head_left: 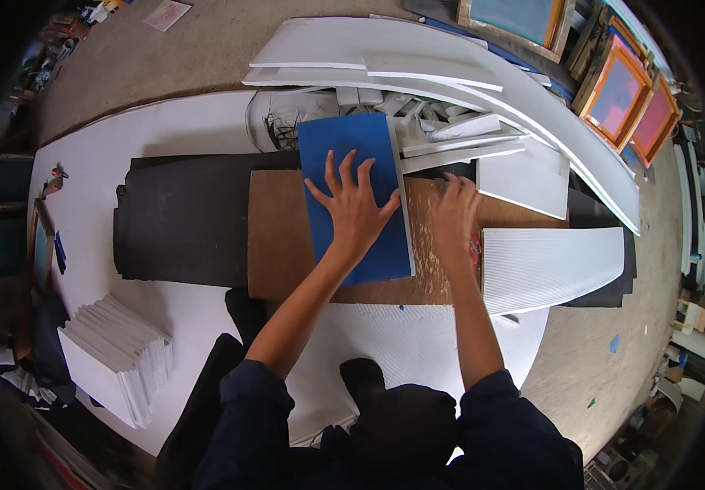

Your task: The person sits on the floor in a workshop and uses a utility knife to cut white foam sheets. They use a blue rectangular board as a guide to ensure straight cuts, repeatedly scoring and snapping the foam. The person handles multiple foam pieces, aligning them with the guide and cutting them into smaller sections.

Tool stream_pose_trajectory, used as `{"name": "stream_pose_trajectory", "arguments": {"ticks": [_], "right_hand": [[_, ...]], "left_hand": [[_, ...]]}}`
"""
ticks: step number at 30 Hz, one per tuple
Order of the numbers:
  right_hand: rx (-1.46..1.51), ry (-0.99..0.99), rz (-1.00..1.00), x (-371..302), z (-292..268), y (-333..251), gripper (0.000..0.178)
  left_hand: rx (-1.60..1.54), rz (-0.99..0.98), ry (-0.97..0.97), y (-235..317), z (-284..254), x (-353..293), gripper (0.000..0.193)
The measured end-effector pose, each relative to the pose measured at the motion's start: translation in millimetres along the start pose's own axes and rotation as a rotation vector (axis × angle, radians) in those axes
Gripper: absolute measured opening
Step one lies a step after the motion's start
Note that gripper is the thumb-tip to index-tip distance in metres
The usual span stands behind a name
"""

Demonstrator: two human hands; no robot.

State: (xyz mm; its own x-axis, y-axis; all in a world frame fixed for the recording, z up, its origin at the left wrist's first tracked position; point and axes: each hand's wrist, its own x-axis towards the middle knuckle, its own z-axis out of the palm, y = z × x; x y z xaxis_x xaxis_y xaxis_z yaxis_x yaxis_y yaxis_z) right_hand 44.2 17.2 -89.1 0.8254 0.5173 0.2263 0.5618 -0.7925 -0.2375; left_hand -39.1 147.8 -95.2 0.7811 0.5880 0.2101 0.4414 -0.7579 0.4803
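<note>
My left hand (352, 211) lies with its fingers spread on a blue rectangular panel (364, 257), pressing it against a worn brown board (277, 245). A thin white strip (402, 204) runs along the panel's right edge. Just right of that edge, over the scuffed part of the board, is my right hand (454, 214). Its fingers are curled together, and something small and dark shows at their tips, too unclear to name. A ribbed white sheet (552, 265) rests by my right wrist, with a small red thing (474, 247) partly hidden between them.
Black sheets (181, 216) lie beneath the board. White offcuts (458, 131) and long curved white sheets (450, 69) are piled beyond it. A stack of white panels (115, 355) stands at the left. Framed screens (613, 94) lean at the far right.
</note>
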Motion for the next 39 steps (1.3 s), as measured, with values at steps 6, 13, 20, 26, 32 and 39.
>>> {"name": "stream_pose_trajectory", "arguments": {"ticks": [6, 13, 20, 26, 32, 39], "right_hand": [[0.645, -0.131, 0.242, 37.2, 25.3, -41.9, 0.039], [0.73, -0.198, 0.399, 57.5, 52.9, -30.5, 0.037], [0.878, -0.256, 0.494, 70.5, 17.5, -52.6, 0.027], [0.73, 0.024, 0.27, 56.5, -75.7, -90.3, 0.024], [0.759, 0.215, 0.101, 34.2, -188.6, -93.3, 0.02], [0.993, 0.195, 0.033, 9.4, -236.6, -87.0, 0.022]], "left_hand": [[-0.001, -0.066, -0.014, 6.3, 8.4, 11.7, 0.083], [-0.021, -0.05, -0.043, 11.1, 2.8, 15.1, 0.087], [-0.228, -0.073, -0.01, 7.8, -39.2, 7.5, 0.07], [-0.216, -0.225, 0.041, -35.5, -80.6, -4.2, 0.059], [-0.315, 0.026, 0.396, -36.8, -175.1, 48.8, 0.044], [-0.38, 0.511, 0.293, 49.5, -313.8, 74.3, 0.044]]}}
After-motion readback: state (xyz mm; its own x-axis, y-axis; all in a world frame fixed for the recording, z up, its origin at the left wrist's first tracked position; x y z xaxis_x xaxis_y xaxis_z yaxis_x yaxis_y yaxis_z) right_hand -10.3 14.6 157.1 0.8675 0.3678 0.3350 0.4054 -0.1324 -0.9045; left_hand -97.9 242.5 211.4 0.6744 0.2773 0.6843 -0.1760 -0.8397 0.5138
